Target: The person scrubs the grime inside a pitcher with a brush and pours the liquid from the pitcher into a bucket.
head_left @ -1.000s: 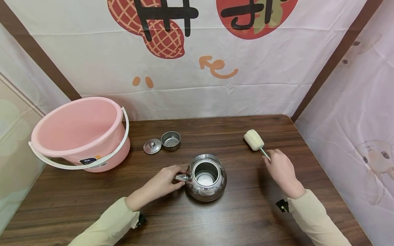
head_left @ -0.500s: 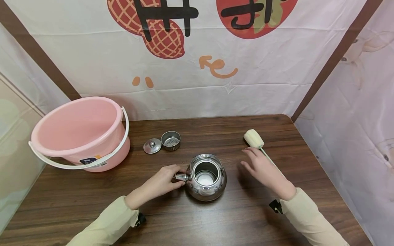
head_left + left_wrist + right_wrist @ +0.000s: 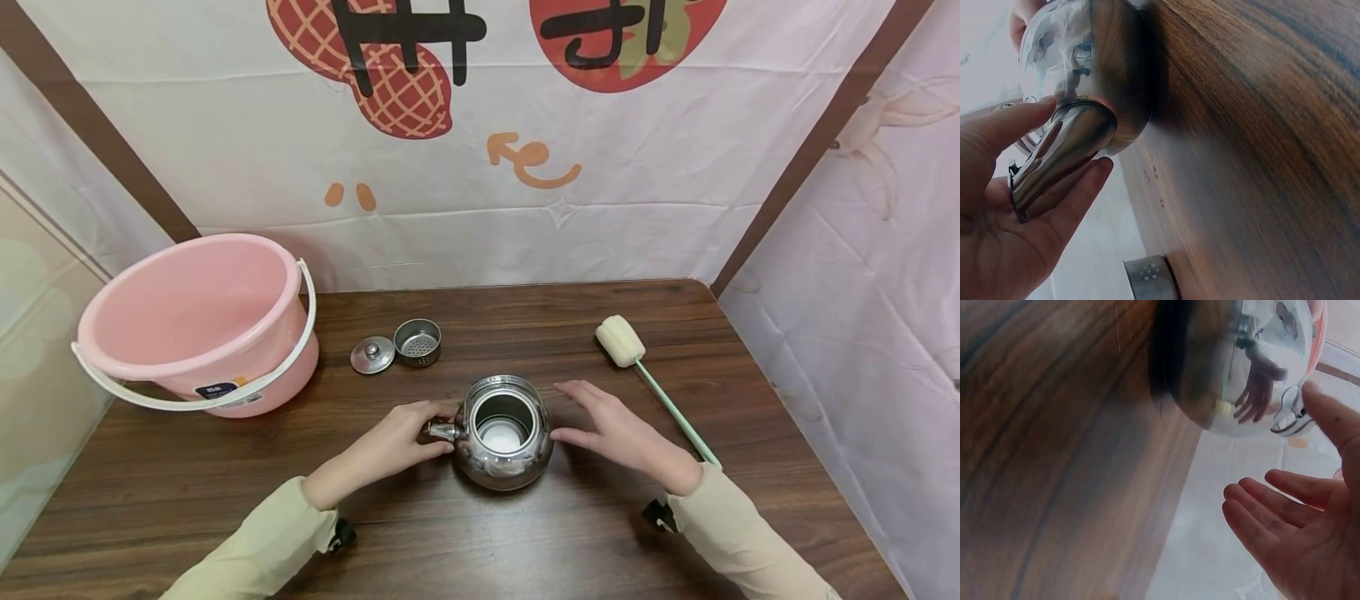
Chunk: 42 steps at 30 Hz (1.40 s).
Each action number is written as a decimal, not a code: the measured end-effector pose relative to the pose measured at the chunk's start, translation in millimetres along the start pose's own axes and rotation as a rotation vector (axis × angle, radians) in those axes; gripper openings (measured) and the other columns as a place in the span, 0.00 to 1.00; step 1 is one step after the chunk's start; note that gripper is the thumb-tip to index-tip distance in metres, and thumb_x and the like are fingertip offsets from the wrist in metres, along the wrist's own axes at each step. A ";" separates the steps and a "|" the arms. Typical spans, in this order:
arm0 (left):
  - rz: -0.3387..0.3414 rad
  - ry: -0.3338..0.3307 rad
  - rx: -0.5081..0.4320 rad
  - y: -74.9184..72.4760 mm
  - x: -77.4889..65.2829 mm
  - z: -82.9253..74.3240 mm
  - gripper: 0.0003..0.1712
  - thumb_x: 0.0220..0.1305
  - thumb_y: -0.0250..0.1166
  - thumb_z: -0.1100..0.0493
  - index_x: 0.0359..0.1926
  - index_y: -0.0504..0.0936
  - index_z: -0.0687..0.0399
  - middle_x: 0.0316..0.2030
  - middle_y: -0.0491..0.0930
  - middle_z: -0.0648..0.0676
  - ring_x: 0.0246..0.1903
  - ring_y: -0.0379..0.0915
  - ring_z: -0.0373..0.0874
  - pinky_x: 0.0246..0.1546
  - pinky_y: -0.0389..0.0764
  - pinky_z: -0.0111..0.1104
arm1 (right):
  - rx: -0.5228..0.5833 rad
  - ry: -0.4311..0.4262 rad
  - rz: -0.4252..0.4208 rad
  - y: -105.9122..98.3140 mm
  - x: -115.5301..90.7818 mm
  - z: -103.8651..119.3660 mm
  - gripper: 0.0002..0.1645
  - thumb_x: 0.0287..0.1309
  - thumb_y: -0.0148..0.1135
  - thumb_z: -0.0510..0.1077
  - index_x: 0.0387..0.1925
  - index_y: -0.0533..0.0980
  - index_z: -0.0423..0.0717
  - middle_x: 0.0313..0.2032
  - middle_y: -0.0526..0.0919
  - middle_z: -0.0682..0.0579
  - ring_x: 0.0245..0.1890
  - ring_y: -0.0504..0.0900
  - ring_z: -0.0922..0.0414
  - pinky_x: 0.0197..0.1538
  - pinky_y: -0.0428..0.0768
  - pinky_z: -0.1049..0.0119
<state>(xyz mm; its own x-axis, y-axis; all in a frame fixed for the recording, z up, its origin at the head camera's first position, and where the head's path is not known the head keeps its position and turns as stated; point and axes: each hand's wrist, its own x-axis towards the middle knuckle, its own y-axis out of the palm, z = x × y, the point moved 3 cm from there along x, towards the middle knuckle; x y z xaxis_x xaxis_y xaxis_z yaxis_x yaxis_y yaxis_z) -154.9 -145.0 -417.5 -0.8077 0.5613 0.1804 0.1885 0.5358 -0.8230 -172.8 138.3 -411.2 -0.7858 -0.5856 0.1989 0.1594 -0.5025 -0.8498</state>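
A shiny steel kettle (image 3: 501,471) stands lidless on the wooden table, its round mouth facing up. My left hand (image 3: 401,442) holds the short spout (image 3: 1063,153), thumb on one side and fingers on the other. On the kettle's other side is my right hand (image 3: 618,429), palm turned toward it with fingers spread; the thumb reaches right up to the kettle's side. The right wrist view shows this hand (image 3: 1297,525) mirrored in the steel. A cream sponge brush (image 3: 620,340) with a pale green handle lies beyond the right hand, its handle end near the sleeve.
A steel lid (image 3: 372,356) and a small perforated strainer cup (image 3: 417,343) sit side by side behind the kettle. At the left stands a large pink bucket (image 3: 295,379) with a white handle. Printed cloth hangs behind the table and along its sides.
My right hand has let go of the sponge brush, leaving it on the table, and moved left to the kettle. My left hand stays on the spout.
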 end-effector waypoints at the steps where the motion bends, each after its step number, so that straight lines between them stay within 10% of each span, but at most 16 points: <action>1: 0.001 0.000 -0.003 0.0 0.3 -0.1 0.20 0.51 0.68 0.58 0.45 0.78 0.60 0.42 0.80 0.55 0.44 0.75 0.47 0.47 0.74 0.39 | 0.014 -0.009 0.007 1.3 0.2 0.4 0.39 0.51 0.62 0.59 0.57 0.67 0.38 0.52 0.73 0.46 0.51 0.74 0.53 0.51 0.73 0.57; 11: 0.014 -0.036 -0.059 1.2 2.3 -0.1 0.20 0.53 0.67 0.55 0.46 0.78 0.60 0.43 0.80 0.54 0.45 0.75 0.48 0.47 0.74 0.40 | 0.117 -0.101 0.038 15.1 2.8 2.3 0.45 0.44 0.68 0.58 0.58 0.64 0.37 0.54 0.71 0.44 0.49 0.75 0.49 0.50 0.74 0.56; 42: 0.051 -0.147 -0.173 2.1 7.0 5.9 0.24 0.52 0.67 0.53 0.47 0.79 0.64 0.44 0.80 0.58 0.47 0.74 0.50 0.48 0.73 0.41 | 0.159 -0.002 0.081 36.9 6.6 7.5 0.63 0.33 0.74 0.57 0.65 0.52 0.32 0.60 0.62 0.32 0.60 0.63 0.43 0.59 0.64 0.49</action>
<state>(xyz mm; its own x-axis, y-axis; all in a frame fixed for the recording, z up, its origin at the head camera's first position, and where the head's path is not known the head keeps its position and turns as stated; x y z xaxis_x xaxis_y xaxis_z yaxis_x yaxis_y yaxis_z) -163.4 -143.7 -421.1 -0.8650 0.4992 0.0503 0.3139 0.6167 -0.7219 -167.7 111.1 -437.6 -0.7652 -0.6296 0.1344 0.3145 -0.5477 -0.7754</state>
